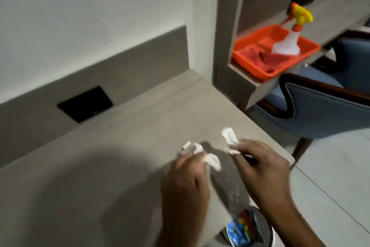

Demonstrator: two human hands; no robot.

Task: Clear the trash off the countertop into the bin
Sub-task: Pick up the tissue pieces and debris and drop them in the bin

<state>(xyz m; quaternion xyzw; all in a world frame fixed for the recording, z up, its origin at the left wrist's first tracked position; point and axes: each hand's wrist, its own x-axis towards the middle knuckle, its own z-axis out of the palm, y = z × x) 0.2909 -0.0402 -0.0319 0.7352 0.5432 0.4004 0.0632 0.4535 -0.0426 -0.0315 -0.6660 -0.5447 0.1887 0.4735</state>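
Both hands are over the right end of the grey countertop. My left hand is closed on a crumpled white tissue, with more white scraps at its fingertips. My right hand pinches another white tissue piece between its fingertips. Below the counter's edge, between my forearms, stands the bin, dark and perforated, with blue and coloured wrappers inside. The frame is blurred.
A black socket plate is set in the grey backsplash. To the right, a shelf holds an orange tray with a red cloth and a spray bottle. A blue chair stands beside the counter on the tiled floor.
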